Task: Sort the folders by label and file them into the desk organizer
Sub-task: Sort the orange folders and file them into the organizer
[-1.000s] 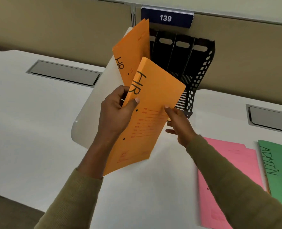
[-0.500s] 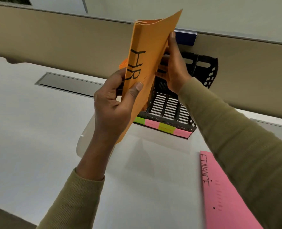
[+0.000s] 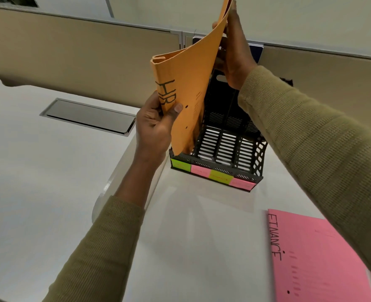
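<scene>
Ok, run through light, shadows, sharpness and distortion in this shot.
Head view: soft, even light, no harsh glare; faint shadows on the desk before the desk organizer; HR on the orange folder and FINANCE on the pink folder read sharp; writing on the sticky labels is too soft to read; wide-angle swells the right sleeve near the edge.

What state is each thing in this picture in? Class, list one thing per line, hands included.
Black organizer: upright, three slots visibly empty.
Orange HR folder: held up, bent, lower corner in the organizer's leftmost slot.
Left hand: grips the folder beside its label.
Right hand: pinches the folder's top edge.
Pink FINANCE folder: closed, lying flat.
Cable hatch: shut.
</scene>
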Demonstrator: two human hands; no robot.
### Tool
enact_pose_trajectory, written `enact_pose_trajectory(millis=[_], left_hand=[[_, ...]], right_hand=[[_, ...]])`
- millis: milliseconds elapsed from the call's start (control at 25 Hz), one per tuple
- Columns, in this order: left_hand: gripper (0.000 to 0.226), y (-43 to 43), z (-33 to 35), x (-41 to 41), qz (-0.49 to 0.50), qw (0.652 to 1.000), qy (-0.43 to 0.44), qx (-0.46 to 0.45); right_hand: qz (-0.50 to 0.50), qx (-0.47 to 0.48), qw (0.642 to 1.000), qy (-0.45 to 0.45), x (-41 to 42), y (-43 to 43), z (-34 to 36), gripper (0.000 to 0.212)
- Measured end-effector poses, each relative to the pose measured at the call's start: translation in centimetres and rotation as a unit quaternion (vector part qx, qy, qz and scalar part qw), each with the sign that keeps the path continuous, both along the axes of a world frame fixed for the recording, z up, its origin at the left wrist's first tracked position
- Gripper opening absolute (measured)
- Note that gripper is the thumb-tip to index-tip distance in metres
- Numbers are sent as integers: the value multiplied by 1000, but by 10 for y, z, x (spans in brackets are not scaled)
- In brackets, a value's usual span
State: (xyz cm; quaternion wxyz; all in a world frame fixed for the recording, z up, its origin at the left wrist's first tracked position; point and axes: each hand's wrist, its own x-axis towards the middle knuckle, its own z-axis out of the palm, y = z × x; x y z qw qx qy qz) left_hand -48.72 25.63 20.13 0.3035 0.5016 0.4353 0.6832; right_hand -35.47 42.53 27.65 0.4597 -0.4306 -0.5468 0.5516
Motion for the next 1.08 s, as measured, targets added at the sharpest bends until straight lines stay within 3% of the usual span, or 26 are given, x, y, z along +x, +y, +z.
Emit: enact_pose_trajectory(millis=[480, 640, 760, 920, 1080], left_hand=[[26, 39, -65, -7, -6, 992, -26, -120], [26, 42, -76, -10, 45, 987, -38, -148], [31, 54, -84, -14, 75, 983, 10, -166], [39, 62, -101, -3, 96, 965, 99, -224], [42, 63, -104, 6, 106, 955, 118, -249]], right_hand=[[22, -31, 996, -78, -3, 49, -55, 61], [41, -40, 993, -102, -12, 44, -53, 104], [-5, 12, 991, -130, -24, 43, -54, 91], [-39, 34, 959, -280, -29, 45, -69, 96], [-31, 12, 963, -268, -28, 41, -72, 86]])
